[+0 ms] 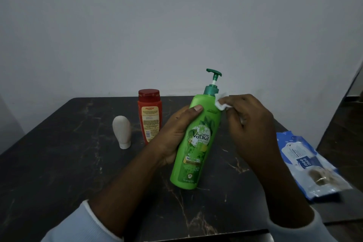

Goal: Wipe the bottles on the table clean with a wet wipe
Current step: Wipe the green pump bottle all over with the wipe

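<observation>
Green bottle (pixel 196 143): L hand (pixel 176 135) grips, R hand (pixel 249 124) pinches wipe (pixel 221 102); red bottle (pixel 149 116) behind.

left arm: forearm bare past a pale sleeve (pixel 82 224), angled forward and inward | left hand (pixel 174 133): wrapped round the green bottle (pixel 196 163) from its left, thumb up along the front | right arm: raised from lower right | right hand (pixel 251 124): back to camera, fingers curled, pinching the wipe (pixel 221 102) against the bottle's shoulder
</observation>
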A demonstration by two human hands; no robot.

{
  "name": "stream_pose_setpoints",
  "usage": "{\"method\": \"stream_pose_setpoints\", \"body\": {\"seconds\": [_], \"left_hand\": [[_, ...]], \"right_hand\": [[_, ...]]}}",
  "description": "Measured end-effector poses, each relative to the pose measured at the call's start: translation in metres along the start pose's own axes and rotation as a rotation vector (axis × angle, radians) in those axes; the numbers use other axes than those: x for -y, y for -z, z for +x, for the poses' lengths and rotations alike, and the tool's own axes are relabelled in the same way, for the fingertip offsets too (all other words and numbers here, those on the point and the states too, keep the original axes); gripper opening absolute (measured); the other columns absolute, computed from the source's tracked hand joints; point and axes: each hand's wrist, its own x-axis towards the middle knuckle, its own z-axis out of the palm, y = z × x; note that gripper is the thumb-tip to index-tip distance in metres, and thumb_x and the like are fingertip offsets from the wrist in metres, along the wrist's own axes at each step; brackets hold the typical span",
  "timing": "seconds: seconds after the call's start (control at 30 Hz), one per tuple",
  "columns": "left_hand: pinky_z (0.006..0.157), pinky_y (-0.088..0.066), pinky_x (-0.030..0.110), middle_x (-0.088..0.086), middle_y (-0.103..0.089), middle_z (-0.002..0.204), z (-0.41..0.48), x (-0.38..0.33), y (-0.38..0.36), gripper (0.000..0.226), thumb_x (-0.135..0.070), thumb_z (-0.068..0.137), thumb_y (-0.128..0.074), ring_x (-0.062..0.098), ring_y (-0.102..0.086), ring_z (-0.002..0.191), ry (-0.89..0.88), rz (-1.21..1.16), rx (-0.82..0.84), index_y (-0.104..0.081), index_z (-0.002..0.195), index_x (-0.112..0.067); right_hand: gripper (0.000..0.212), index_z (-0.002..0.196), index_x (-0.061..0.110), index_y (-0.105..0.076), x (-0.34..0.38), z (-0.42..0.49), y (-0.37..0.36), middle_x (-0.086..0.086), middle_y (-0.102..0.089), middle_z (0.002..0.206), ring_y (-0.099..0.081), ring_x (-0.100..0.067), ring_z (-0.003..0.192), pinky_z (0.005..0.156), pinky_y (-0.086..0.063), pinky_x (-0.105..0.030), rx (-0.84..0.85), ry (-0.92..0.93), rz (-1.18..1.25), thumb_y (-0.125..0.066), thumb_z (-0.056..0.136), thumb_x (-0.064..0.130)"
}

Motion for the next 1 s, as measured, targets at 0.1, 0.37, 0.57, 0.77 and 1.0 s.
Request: {"method": "stream_pose_setpoints", "body": {"seconds": [0.1, 0.37, 0.57, 0.77, 1.0], "left_hand": [[0.079, -0.058, 0.045, 0.024, -0.069, 0.111, -0.001, 0.003, -0.003, 0.054, -0.044, 0.092, -0.071, 0.035, -0.068, 0.09, -0.008, 0.026, 0.018, -0.061, 0.129, -0.005], [0.082, -0.059, 0.043, 0.022, -0.07, 0.12, 0.0, 0.004, 0.0, 0.056, -0.052, 0.097, -0.063, 0.032, -0.07, 0.098, 0.005, -0.017, 0.08, -0.062, 0.136, -0.011], [0.087, -0.057, 0.044, 0.016, -0.072, 0.112, 0.004, -0.001, 0.004, 0.079, -0.077, 0.092, -0.048, 0.029, -0.071, 0.095, 0.092, -0.187, 0.135, -0.067, 0.133, -0.013], [0.089, -0.056, 0.039, 0.015, -0.074, 0.11, 0.007, -0.009, 0.014, 0.081, -0.08, 0.087, -0.05, 0.026, -0.071, 0.093, 0.089, -0.338, 0.111, -0.078, 0.114, -0.009], [0.089, -0.056, 0.041, 0.014, -0.074, 0.111, 0.007, -0.003, 0.009, 0.083, -0.081, 0.088, -0.05, 0.027, -0.072, 0.097, 0.11, -0.274, 0.137, -0.073, 0.125, -0.01]], "right_hand": [[0.028, 0.11, 0.007, -0.071, 0.009, -0.005, -0.005, -0.008, -0.062, 0.098, -0.06, -0.018, 0.088, 0.074, -0.049, -0.027, -0.016, 0.021, 0.004, -0.06, 0.087, -0.005], [0.037, 0.112, 0.008, -0.072, 0.007, -0.004, -0.012, -0.011, -0.061, 0.095, -0.058, -0.02, 0.087, 0.075, -0.042, -0.017, 0.003, 0.017, -0.034, -0.063, 0.082, -0.011], [0.028, 0.109, 0.007, -0.072, 0.017, -0.007, -0.009, -0.009, -0.062, 0.098, -0.058, -0.025, 0.089, 0.076, -0.049, -0.036, 0.242, 0.21, 0.001, -0.061, 0.085, -0.001], [0.024, 0.106, 0.019, -0.074, 0.04, -0.009, -0.003, -0.001, -0.061, 0.102, -0.056, -0.017, 0.094, 0.081, -0.043, -0.02, 0.81, 0.347, 0.041, -0.06, 0.089, 0.012], [0.027, 0.109, 0.017, -0.074, 0.038, -0.009, -0.001, -0.004, -0.063, 0.1, -0.059, -0.019, 0.091, 0.078, -0.047, -0.026, 0.72, 0.256, -0.034, -0.058, 0.09, 0.01]]}}
